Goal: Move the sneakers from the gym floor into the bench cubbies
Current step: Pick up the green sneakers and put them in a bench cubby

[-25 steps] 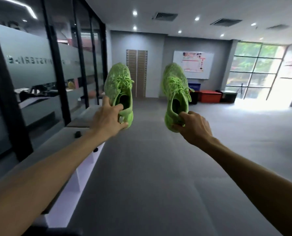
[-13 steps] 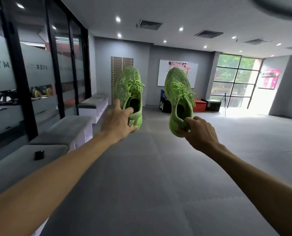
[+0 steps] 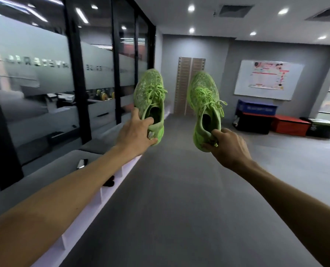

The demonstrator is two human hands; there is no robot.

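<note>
Two green sneakers aloft; left sneaker (image 3: 150,97) heel in left hand (image 3: 135,134) fingers; right sneaker (image 3: 204,105) heel pinched by right hand (image 3: 227,149).

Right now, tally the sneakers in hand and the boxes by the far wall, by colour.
Green sneakers: 2, left sneaker and right sneaker
Blue box: 1
Black box: 1
Red box: 1
Dark green box: 1
Total: 6
</note>
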